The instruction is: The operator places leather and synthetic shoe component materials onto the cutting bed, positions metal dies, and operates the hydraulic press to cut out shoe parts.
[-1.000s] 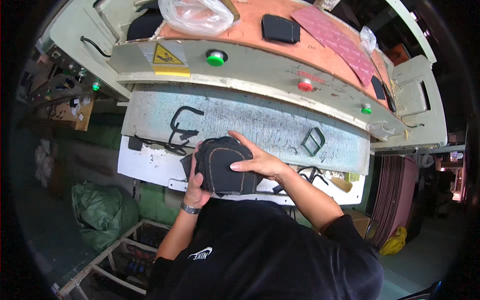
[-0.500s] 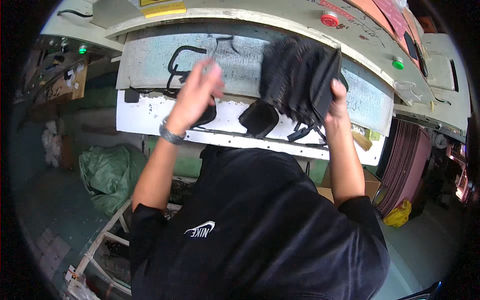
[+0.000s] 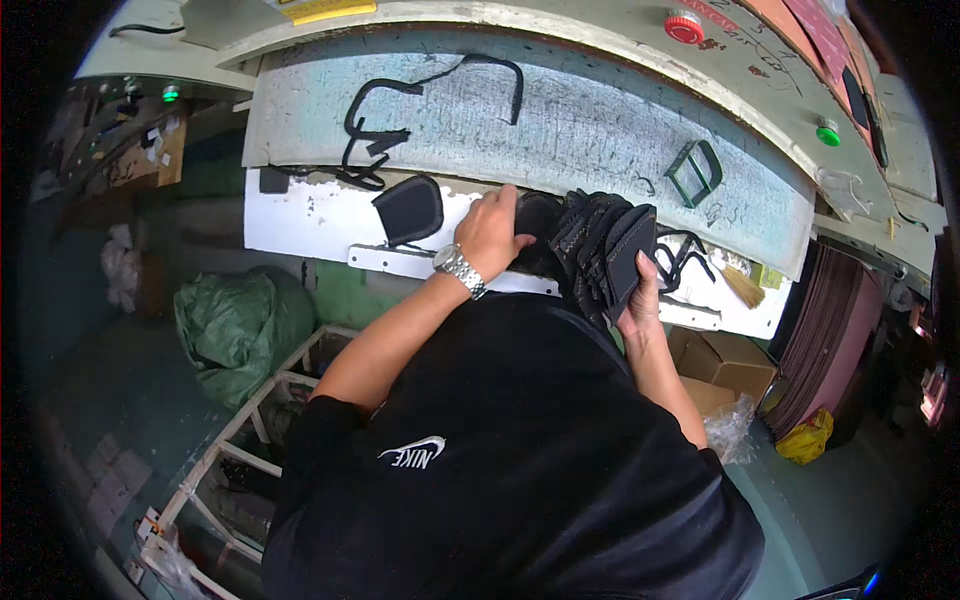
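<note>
Black flat pads with rounded, stitched edges (image 3: 605,245), gathered in a loosely fanned stack, are held by the right hand (image 3: 640,300) over a narrow white ledge (image 3: 320,215), close in front of the torso. The stack is tilted and is pinched at its lower right side: the thumb is laid on the outermost face, while the remaining fingers are largely hidden by the pads. To the left of the stack, a single dark rounded pad (image 3: 538,222) is seen at the ledge, partly covered by the stack. At its left edge is placed the left hand (image 3: 488,238), with the index finger extended and the thumb set apart from it; whether the pad is pinched or merely touched cannot be told. On the left wrist a silver metal-link watch (image 3: 460,270) is worn. Farther left, another black rounded pad with a raised rim (image 3: 410,212) is laid on the ledge.

Behind the ledge, a worn blue-grey board (image 3: 580,120) is marked by many fine cuts. Thin, bent black strips (image 3: 519,95) are scattered on its left part, and a dark green, D-shaped frame (image 3: 700,175) is set on its right part. Beyond the right hand, a straw-coloured brush (image 3: 742,288) is rested on the ledge.
</note>
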`<state>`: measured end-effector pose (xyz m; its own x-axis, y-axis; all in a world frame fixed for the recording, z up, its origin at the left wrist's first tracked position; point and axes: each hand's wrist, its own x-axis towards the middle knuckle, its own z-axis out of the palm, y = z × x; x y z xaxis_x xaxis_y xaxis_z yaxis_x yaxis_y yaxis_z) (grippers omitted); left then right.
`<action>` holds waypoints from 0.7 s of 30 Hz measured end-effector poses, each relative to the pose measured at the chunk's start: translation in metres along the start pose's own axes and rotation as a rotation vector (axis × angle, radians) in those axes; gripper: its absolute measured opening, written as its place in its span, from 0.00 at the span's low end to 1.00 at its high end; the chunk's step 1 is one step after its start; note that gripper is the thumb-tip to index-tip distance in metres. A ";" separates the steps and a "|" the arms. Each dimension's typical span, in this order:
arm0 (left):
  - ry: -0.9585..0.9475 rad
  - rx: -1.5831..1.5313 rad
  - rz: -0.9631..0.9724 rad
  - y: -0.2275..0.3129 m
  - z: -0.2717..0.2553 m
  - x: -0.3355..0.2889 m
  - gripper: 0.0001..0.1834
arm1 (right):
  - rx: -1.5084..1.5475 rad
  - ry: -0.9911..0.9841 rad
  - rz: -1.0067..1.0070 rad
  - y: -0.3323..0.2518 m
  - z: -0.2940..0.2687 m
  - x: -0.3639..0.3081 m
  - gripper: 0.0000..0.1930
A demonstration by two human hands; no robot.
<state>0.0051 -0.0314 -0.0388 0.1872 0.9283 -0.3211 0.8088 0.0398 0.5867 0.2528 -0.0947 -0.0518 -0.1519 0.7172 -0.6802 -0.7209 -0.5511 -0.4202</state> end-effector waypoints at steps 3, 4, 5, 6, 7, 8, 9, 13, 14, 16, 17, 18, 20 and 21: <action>0.064 -0.037 0.057 0.000 0.002 -0.002 0.28 | 0.032 -0.054 0.016 0.005 0.009 -0.004 0.35; 0.058 -0.053 0.075 0.003 0.002 -0.003 0.27 | 0.022 -0.066 0.015 0.006 0.010 -0.004 0.35; 0.148 -0.046 0.125 0.006 0.006 -0.007 0.26 | 0.024 -0.075 0.017 0.007 0.009 -0.004 0.35; 0.151 -0.042 0.118 0.008 0.009 -0.008 0.26 | 0.025 -0.080 0.025 0.007 0.010 -0.004 0.35; 0.127 -0.064 0.076 0.010 0.011 -0.009 0.26 | 0.008 -0.051 0.019 0.006 0.011 -0.005 0.35; 0.100 -0.088 0.037 0.011 0.012 -0.011 0.25 | -0.010 -0.019 0.012 0.005 0.011 -0.006 0.35; 0.100 -0.089 0.032 0.009 0.010 -0.012 0.25 | -0.012 -0.019 0.017 0.004 0.009 -0.007 0.35; -0.255 -0.627 -0.053 -0.008 -0.006 -0.004 0.25 | -0.003 -0.040 -0.016 -0.003 0.009 -0.012 0.37; -0.254 -0.631 -0.054 -0.006 -0.007 -0.006 0.25 | 0.022 -0.082 -0.026 -0.005 0.011 -0.016 0.38; -0.241 -1.106 0.011 -0.001 -0.008 -0.015 0.18 | -0.001 -0.082 -0.022 -0.005 0.017 -0.016 0.40; -0.249 -1.168 0.009 0.006 -0.014 -0.019 0.17 | -0.079 -0.078 -0.033 -0.004 0.021 -0.013 0.41; -0.240 -1.167 0.009 0.008 -0.013 -0.019 0.17 | -0.156 -0.076 -0.044 -0.003 0.025 -0.010 0.42; -0.174 -1.234 0.065 0.011 -0.015 -0.020 0.19 | -0.167 -0.079 -0.039 -0.004 0.029 -0.005 0.43; -0.153 -1.252 0.079 0.016 -0.019 -0.023 0.18 | -0.175 -0.116 -0.023 -0.009 0.029 -0.005 0.44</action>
<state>0.0028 -0.0451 -0.0081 0.3411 0.8952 -0.2867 -0.2723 0.3860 0.8814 0.2404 -0.0807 -0.0269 -0.2205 0.7692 -0.5998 -0.5979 -0.5924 -0.5399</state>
